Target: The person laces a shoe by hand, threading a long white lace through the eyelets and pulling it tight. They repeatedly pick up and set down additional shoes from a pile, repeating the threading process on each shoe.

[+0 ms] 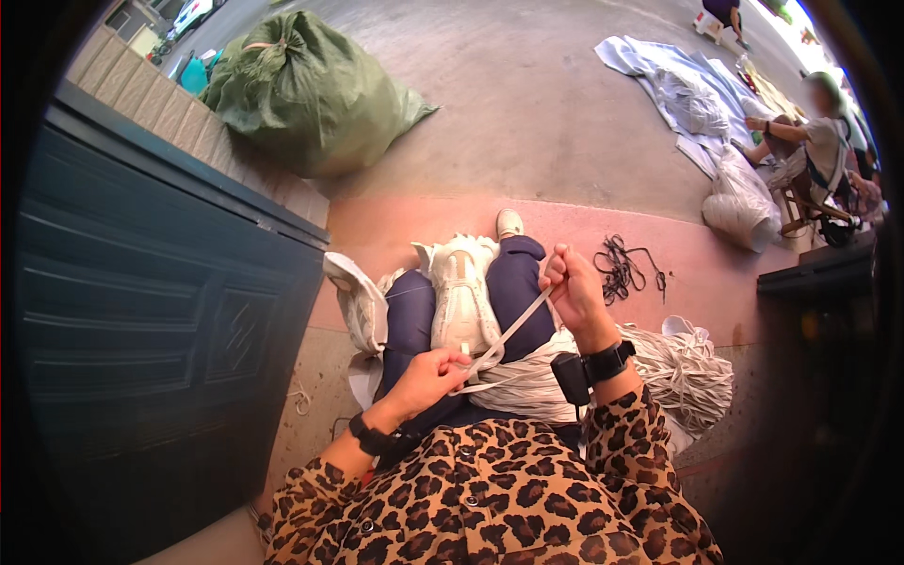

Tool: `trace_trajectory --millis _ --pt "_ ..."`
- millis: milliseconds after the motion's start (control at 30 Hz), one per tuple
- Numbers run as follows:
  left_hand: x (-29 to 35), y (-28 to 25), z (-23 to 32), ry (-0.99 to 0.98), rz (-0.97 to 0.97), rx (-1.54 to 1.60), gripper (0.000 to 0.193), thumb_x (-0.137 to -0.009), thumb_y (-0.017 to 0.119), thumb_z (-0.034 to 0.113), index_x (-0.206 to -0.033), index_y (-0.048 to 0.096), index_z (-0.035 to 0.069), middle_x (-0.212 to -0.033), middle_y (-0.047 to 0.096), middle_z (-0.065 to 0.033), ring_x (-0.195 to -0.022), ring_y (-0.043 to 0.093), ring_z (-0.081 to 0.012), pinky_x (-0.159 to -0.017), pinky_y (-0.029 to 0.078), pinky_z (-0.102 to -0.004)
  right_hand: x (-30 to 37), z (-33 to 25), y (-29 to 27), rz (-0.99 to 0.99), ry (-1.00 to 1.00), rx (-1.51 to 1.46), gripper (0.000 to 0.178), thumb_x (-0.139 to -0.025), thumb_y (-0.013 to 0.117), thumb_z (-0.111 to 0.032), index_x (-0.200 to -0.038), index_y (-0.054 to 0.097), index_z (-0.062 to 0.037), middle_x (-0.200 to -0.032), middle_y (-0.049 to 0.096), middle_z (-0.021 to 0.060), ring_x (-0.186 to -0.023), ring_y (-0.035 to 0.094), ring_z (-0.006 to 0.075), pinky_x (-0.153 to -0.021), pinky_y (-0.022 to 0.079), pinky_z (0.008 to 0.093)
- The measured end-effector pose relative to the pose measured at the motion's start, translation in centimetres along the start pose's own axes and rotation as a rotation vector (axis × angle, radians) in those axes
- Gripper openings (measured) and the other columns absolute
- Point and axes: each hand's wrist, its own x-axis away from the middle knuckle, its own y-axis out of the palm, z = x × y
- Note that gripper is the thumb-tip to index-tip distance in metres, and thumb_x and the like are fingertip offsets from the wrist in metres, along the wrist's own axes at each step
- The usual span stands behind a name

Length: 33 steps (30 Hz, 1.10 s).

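Between my knees a cream-white shoe upper (pixel 463 294) stands with its toe toward me. A white flat shoelace (pixel 520 323) runs slantwise from my left hand to my right hand. My left hand (pixel 430 380) is closed in a pinch on the lace, close to the end of the shoe upper. Higher and to the right, my right hand (pixel 574 290) is closed around the lace's other stretch. A thick bundle of white shoelaces (pixel 680 375) lies across my lap and out to the right. Another white shoe upper (pixel 360 303) rests by my left knee.
A dark panelled door (pixel 160 301) stands close on the left. Beyond it sits a big green sack (pixel 306 104). A tangled black cord (pixel 621 268) lies on the pink floor strip. At far right, a seated person (pixel 819 141) works beside a white sack (pixel 741 202) and a pale sheet (pixel 650 75).
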Motion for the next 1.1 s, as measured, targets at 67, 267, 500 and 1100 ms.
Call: trace_trajectory --millis 67,267,500,1100 --pt "0.9 -0.3 -0.1 -0.006 -0.013 0.066 0.019 -0.083 0.057 0.004 -0.101 0.055 -0.004 -0.077 0.058 -0.0014 -0.065 0.054 -0.0059 -0.06 0.045 -0.0186 -0.8 -1.7 -0.4 0.032 -0.051 0.048 0.019 -0.095 0.039 -0.026 -0.091 0.046 -0.0088 -0.064 0.036 -0.0033 -0.054 0.034 0.0083 -0.053 0.038 0.0256" --pt "1.4 -0.1 0.3 -0.038 -0.016 0.26 0.021 -0.082 0.058 0.001 -0.102 0.054 -0.005 -0.078 0.059 -0.0031 -0.065 0.056 -0.0079 -0.062 0.047 -0.02 -1.1 -4.4 1.2 0.107 -0.146 0.151 0.021 -0.095 0.041 -0.027 -0.097 0.047 -0.0064 -0.067 0.04 -0.0021 -0.054 0.037 0.0089 -0.051 0.038 0.0245" --pt "1.0 -1.0 -0.9 -0.102 -0.176 0.203 0.024 -0.081 0.06 0.002 -0.103 0.052 -0.005 -0.072 0.059 -0.0032 -0.063 0.057 -0.0087 -0.06 0.047 -0.0209 -2.4 -11.0 -0.7 0.003 -0.296 0.083 0.022 -0.095 0.042 -0.026 -0.1 0.048 -0.0051 -0.068 0.04 -0.0025 -0.054 0.036 0.0085 -0.049 0.035 0.0222" --pt "-6.6 -4.6 1.1 0.528 0.573 -0.562 0.014 -0.078 0.059 0.012 -0.087 0.061 0.001 -0.078 0.062 -0.0137 -0.074 0.058 -0.0262 -0.069 0.046 -0.0333 -1.2 -12.2 8.0 -0.232 -0.67 1.263 0.013 -0.087 0.053 -0.009 -0.097 0.06 -0.0041 -0.076 0.06 0.0028 -0.068 0.056 0.0101 -0.057 0.045 0.0218"
